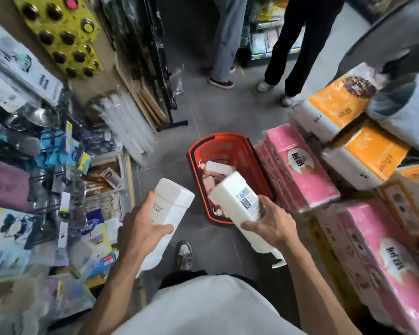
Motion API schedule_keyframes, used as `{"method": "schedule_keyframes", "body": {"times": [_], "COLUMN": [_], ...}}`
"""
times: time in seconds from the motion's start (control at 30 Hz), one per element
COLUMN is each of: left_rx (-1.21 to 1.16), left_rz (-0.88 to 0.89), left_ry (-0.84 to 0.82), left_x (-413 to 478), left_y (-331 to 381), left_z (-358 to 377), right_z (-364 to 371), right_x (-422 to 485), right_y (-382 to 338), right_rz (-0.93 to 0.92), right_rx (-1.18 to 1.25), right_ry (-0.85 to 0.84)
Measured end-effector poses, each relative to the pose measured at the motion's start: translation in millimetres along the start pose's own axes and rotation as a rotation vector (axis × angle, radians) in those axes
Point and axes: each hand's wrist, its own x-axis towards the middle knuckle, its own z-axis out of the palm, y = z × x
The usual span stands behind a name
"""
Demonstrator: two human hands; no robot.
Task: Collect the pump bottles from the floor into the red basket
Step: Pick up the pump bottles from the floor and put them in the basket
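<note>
- White plastic pump bottle (172, 201) sits in the left grip (143, 223): fingers wrapped round its body, thumb across the front, base pointing up and away. The pump end is hidden behind the forearm.
- Second white pump bottle (237, 197) is in the right grip (269, 223), clasped round its middle. It is tilted, with the barcode label up, the base toward the basket and the pump end toward the person.
- Both bottles are held in the air. The right one overlaps the near edge of the red basket (196, 151) in this view, and the left one is just beside the basket's left side.
- Neither bottle is inside the basket yet.
- The basket stands on the grey floor (203, 112), touching or just beside the pink tissue packs (298, 170). I cannot tell which.
- Inside the basket there is at least one white bottle (218, 166) lying down, with pinkish items under it. They are too blurred to count.
- Progress, as a judgement: part of the task is done, since some bottles are in the basket. These two are picked up and need dropping in.
- No loose bottles show on the visible floor. Areas behind the arms, torso and stacked packs are hidden, so I cannot rule out more.
- Around this: orange tissue packs (334, 110) to the right, cluttered shelves to the left, and bystanders' legs (298, 44) well beyond the basket.
</note>
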Motion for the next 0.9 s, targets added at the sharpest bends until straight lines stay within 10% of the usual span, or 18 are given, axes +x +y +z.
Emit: {"method": "schedule_keyframes", "body": {"times": [0.9], "left_rx": [0.257], "left_rz": [0.42], "left_ry": [-0.16], "left_x": [208.5], "left_y": [160.3], "left_z": [-25.4], "right_z": [-27.2], "right_x": [118.8], "right_y": [-28.0], "right_rz": [0.268], "right_rx": [0.263], "right_ry": [0.141]}}
